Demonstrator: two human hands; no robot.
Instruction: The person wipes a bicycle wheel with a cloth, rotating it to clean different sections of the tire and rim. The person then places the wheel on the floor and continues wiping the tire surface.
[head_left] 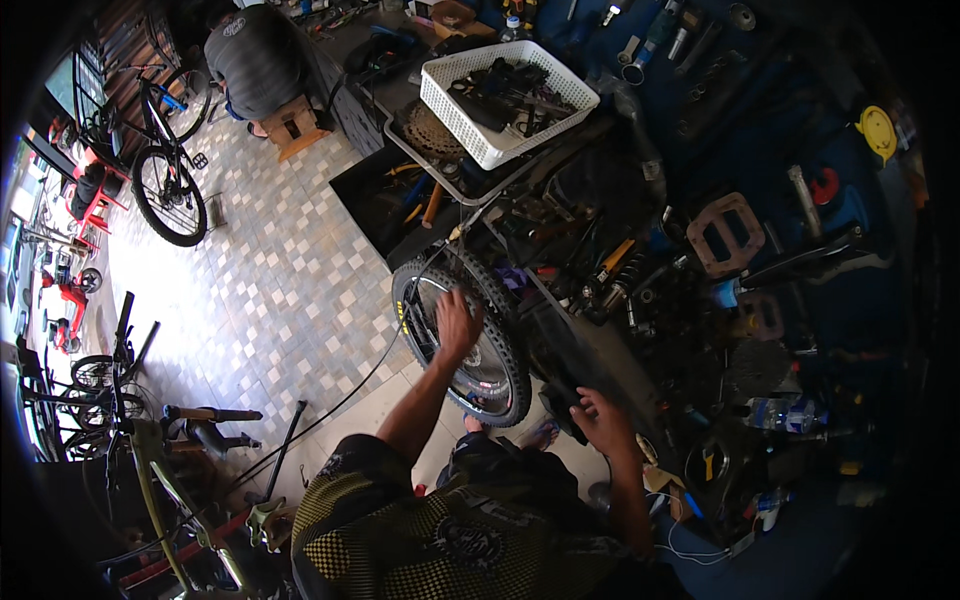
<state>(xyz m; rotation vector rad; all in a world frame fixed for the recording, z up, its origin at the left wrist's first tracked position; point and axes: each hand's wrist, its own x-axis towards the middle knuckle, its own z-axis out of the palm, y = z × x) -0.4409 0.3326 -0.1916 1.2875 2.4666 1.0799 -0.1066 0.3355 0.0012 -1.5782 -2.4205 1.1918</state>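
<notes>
A bicycle wheel with a knobby black tyre [517, 372] stands in front of me, beside the dark workbench. My left hand [459, 322] is over the wheel's spokes, its fingers loosely bent and apart, with nothing visible in them. Whether it touches the wheel I cannot tell. A second knobby tyre [482, 272] shows just behind the first. To the right, my right hand [602, 420] hangs by the bench side with fingers spread and nothing in them. A dark object [562, 412], too dim to name, lies beside its fingertips.
On the bench, a white plastic basket [487, 140] of dark parts sits near an open drawer with a hammer [433, 205]. Tools and a bicycle pedal [725, 235] fill the right. A thin black hose [385, 350] crosses the tiled floor. Bicycles and a crouching person [255, 60] are at left.
</notes>
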